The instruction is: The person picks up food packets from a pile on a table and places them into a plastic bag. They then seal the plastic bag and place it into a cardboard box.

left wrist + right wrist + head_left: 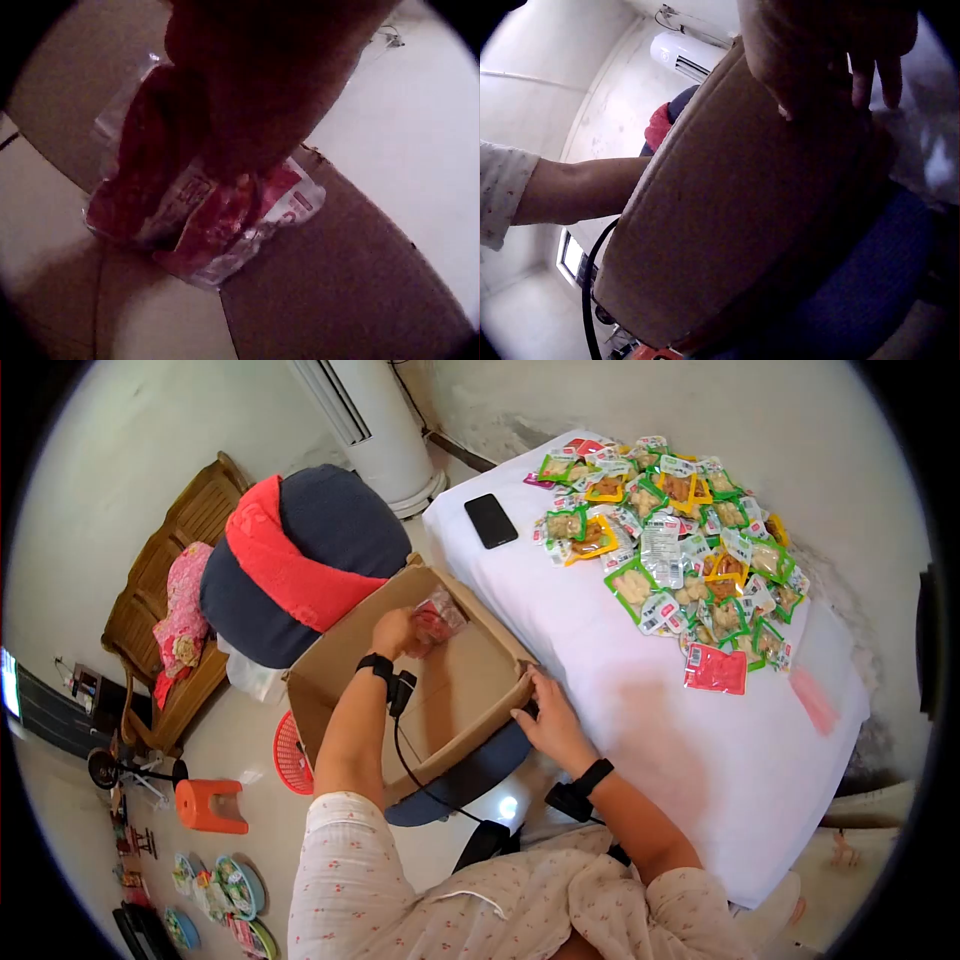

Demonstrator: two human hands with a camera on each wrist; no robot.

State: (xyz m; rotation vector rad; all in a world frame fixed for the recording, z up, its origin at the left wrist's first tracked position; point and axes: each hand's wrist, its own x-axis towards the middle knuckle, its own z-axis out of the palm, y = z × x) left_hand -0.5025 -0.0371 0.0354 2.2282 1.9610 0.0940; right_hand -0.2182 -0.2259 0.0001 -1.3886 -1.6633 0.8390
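Note:
My left hand is inside a cardboard box, near its far wall, and grips clear-edged snack packets with red contents. In the left wrist view the packets hang below the fingers, which are dark and partly hidden. My right hand holds the box by its right corner, thumb on the near side; the right wrist view has the same hand against the box's outer wall. The box sits tilted on a dark blue cushioned seat.
A white-covered table stands to the right, bearing a heap of snack packets, a red packet and a phone. A red cloth drapes the seat back. On the floor are an orange stool and a red basket.

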